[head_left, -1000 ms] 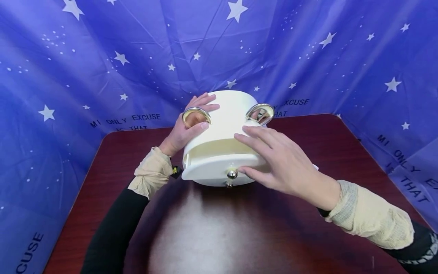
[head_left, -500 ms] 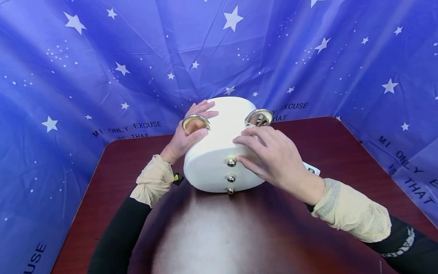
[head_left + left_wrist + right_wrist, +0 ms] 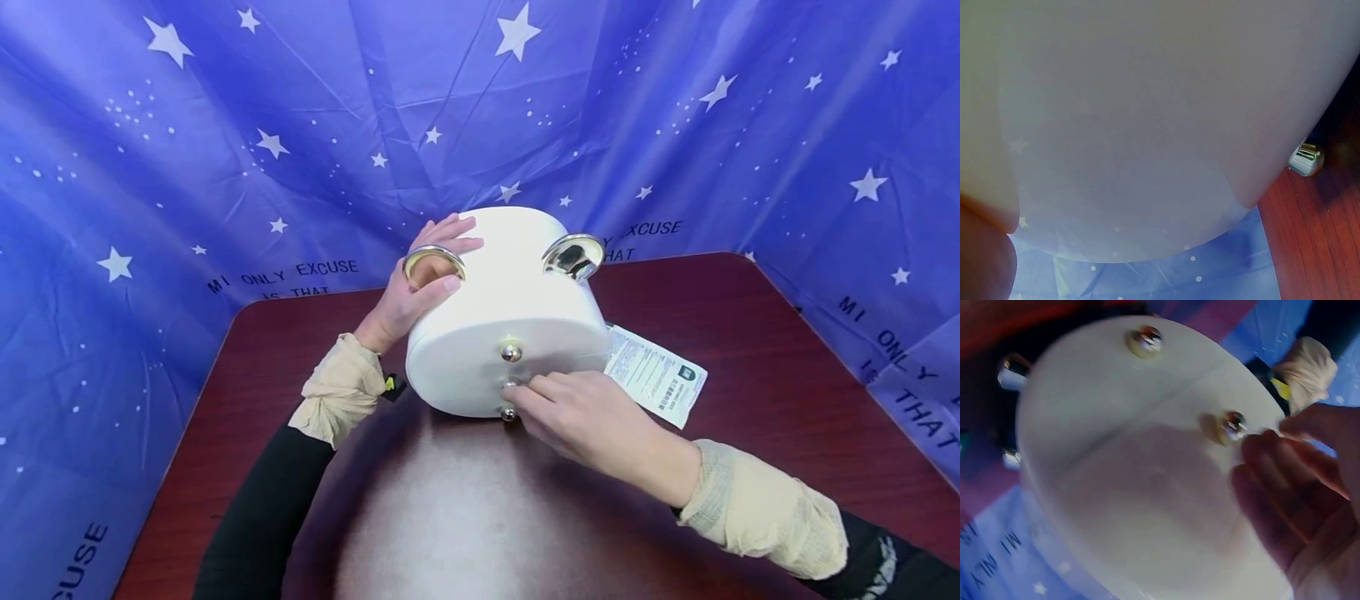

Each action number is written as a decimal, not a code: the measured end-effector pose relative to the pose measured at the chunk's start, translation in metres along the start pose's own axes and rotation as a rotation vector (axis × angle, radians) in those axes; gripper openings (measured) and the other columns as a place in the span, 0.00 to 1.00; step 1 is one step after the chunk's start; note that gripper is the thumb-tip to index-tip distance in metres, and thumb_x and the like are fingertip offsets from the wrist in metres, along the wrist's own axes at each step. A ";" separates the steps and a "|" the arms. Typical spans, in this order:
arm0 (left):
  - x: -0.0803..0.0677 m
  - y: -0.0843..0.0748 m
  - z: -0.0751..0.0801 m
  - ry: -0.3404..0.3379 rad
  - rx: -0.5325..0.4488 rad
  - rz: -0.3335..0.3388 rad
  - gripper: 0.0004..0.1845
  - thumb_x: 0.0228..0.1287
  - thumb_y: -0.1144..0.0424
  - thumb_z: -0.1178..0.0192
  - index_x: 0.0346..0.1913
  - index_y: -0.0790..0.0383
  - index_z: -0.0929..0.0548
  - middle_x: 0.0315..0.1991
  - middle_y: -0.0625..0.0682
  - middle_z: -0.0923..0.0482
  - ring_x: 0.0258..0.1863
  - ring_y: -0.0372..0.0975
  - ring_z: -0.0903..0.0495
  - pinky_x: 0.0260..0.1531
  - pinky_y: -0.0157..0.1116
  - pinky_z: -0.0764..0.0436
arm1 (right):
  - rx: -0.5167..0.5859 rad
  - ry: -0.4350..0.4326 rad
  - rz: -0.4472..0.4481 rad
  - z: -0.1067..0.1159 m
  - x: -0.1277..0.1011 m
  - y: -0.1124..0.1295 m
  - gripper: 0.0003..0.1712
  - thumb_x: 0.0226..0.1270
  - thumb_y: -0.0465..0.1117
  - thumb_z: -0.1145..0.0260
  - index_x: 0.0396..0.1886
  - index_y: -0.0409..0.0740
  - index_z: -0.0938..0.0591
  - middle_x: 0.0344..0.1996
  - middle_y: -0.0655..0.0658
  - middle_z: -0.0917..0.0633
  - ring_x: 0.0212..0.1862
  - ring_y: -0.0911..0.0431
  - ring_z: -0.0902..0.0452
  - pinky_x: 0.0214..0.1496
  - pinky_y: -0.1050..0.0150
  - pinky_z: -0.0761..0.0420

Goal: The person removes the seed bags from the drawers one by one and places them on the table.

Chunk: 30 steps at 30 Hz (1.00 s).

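A white oval drawer box (image 3: 495, 283) stands on the table, with two round gold ears on top and a column of three gold knobs in front. My left hand (image 3: 420, 283) rests on its left side around the left gold ear (image 3: 435, 265), fingers and thumb spread over the white surface. My right hand (image 3: 592, 417) is at the front, fingers bent, fingertips right at the middle knob (image 3: 1233, 425). I cannot tell whether they pinch it. The top knob (image 3: 512, 350) shows above the hand. In the left wrist view, the box wall fills most of the picture.
A printed card with a barcode (image 3: 660, 379) lies beside the box on the right. The dark red table (image 3: 750, 350) has a bright glare in front. Blue star-patterned curtains (image 3: 360, 100) hang close behind the table and along both sides.
The box's open top drawer has gone in, and its front now sits flush. My right hand has moved down from the upper front to the middle knob, uncovering the card. My left hand stays put.
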<state>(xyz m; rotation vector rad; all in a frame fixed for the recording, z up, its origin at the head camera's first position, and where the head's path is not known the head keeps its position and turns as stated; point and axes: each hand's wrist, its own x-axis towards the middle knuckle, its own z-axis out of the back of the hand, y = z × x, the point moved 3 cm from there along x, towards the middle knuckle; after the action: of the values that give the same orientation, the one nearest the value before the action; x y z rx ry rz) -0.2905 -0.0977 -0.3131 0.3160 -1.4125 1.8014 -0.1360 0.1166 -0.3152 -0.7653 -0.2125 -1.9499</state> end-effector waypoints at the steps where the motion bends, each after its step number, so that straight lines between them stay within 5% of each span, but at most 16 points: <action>1: 0.000 0.000 0.000 0.001 0.001 0.003 0.32 0.61 0.50 0.46 0.62 0.68 0.19 0.72 0.62 0.28 0.82 0.44 0.43 0.84 0.41 0.61 | -0.024 0.031 -0.022 -0.006 -0.002 0.000 0.13 0.65 0.39 0.34 0.49 0.44 0.16 0.27 0.54 0.16 0.28 0.60 0.20 0.27 0.66 0.22; 6: -0.001 0.002 -0.003 0.005 -0.008 0.005 0.32 0.62 0.47 0.46 0.62 0.68 0.19 0.73 0.62 0.29 0.82 0.43 0.43 0.84 0.41 0.61 | -0.066 0.097 -0.099 -0.024 -0.011 -0.004 0.25 0.53 0.39 0.23 0.53 0.45 0.18 0.27 0.52 0.13 0.28 0.58 0.17 0.23 0.64 0.22; 20: 0.001 0.001 0.001 0.000 0.007 -0.006 0.31 0.61 0.51 0.47 0.62 0.70 0.20 0.73 0.63 0.29 0.82 0.50 0.44 0.84 0.41 0.62 | -0.036 0.017 -0.047 -0.035 -0.012 -0.006 0.20 0.54 0.36 0.25 0.48 0.42 0.17 0.28 0.52 0.13 0.29 0.59 0.17 0.27 0.65 0.19; 24: 0.001 0.001 0.001 0.000 0.004 -0.010 0.31 0.61 0.52 0.46 0.62 0.70 0.20 0.72 0.64 0.29 0.82 0.47 0.43 0.84 0.41 0.62 | -0.026 -0.009 0.006 -0.030 -0.016 0.002 0.10 0.71 0.37 0.38 0.48 0.40 0.17 0.29 0.51 0.12 0.30 0.59 0.16 0.29 0.65 0.18; 28: 0.001 0.000 0.001 0.006 0.009 -0.006 0.31 0.61 0.50 0.47 0.61 0.70 0.19 0.72 0.64 0.28 0.82 0.46 0.43 0.84 0.41 0.61 | -0.032 -0.010 0.050 -0.021 -0.021 0.014 0.22 0.83 0.38 0.59 0.49 0.39 0.17 0.32 0.51 0.10 0.33 0.60 0.15 0.32 0.66 0.16; 30: 0.001 0.000 0.001 0.004 0.008 -0.003 0.32 0.61 0.50 0.47 0.61 0.70 0.20 0.72 0.64 0.29 0.82 0.47 0.43 0.84 0.41 0.62 | -0.047 0.005 0.064 -0.015 -0.024 0.021 0.21 0.82 0.36 0.58 0.50 0.39 0.17 0.35 0.51 0.10 0.35 0.60 0.15 0.33 0.66 0.16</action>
<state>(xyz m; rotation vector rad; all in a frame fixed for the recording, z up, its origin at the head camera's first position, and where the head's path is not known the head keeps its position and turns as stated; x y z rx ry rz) -0.2910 -0.0985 -0.3119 0.3184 -1.4017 1.8045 -0.1173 0.1172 -0.3453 -0.7884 -0.1379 -1.9015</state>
